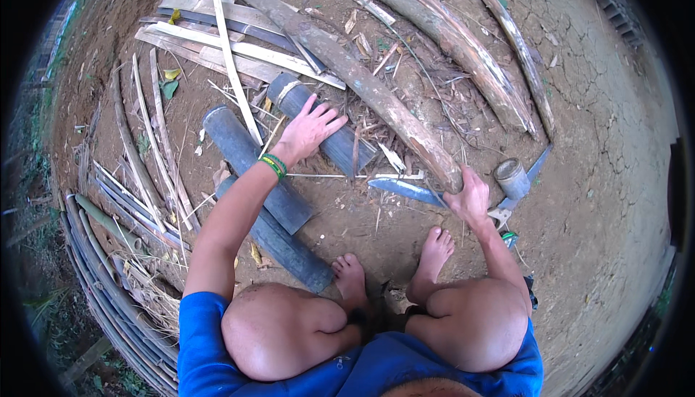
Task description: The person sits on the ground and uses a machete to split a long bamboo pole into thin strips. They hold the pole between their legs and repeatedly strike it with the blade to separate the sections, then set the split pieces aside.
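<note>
My left hand (313, 132) lies with fingers spread on top of a short, dark grey bamboo section (349, 149). My right hand (470, 198) is closed at the handle end of a machete, beside the near end of a long log (384, 100). The machete's blade (407, 190) points left, low over the dirt; its handle is hidden in my fingers. Left of my left hand lie two more dark bamboo sections, one longer (253, 165) and one (293, 252) reaching toward my left foot.
A second blade (534, 169) lies at the right, beside a short cylinder (512, 177). Split pale strips (246, 51) lie at the far left, more logs (441, 27) at the back. Long bamboo poles (101, 281) line the left edge. My bare feet (433, 259) stand close to the blade.
</note>
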A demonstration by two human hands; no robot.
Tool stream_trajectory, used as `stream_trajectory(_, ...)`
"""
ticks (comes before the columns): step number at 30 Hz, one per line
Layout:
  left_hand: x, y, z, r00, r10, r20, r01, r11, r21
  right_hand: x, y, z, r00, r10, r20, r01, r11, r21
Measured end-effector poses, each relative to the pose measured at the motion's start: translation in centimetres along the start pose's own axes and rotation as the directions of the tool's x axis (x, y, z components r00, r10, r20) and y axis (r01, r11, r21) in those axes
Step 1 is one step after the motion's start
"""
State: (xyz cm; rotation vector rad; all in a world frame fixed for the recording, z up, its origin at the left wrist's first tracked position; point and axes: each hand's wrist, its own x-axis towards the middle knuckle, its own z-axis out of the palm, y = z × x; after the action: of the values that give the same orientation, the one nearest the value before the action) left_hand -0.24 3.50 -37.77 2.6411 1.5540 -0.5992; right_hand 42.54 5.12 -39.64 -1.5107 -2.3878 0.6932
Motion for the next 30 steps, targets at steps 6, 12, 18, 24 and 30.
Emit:
stream_trajectory(6, -3.8, -3.9, -2.6, 0.969, -0.193, 0.156, 0.197, 0.98, -0.008, 5.3, -0.3, 0.7, 0.984, -0.171, 0.052, 0.171, 0.985, 0.005)
stream_trajectory(12, -12.5, -11.9, -3.4, 0.786, -0.617, -0.02, 0.615, 0.78, 0.11, 7.9, 1.2, 2.2, 0.964, -0.252, 0.086, 0.253, 0.967, -0.005)
stream_trajectory(18, -19.4, -12.8, 1.0, 0.529, -0.844, -0.086, 0.844, 0.514, 0.15, 10.0, 1.1, -0.4, 0.954, -0.261, 0.149, 0.265, 0.964, -0.01)
stream_trajectory(24, -13.1, -7.3, 0.3, 0.436, -0.888, -0.147, 0.843, 0.46, -0.278, 7.1, -1.5, -0.1, 0.898, -0.15, 0.414, 0.165, 0.986, 0.001)
stream_trajectory(30, -14.8, -5.7, 2.0, 0.375, -0.859, -0.348, 0.822, 0.482, -0.304, 8.9, 2.1, 2.0, 0.947, -0.319, 0.037, 0.321, 0.945, -0.068)
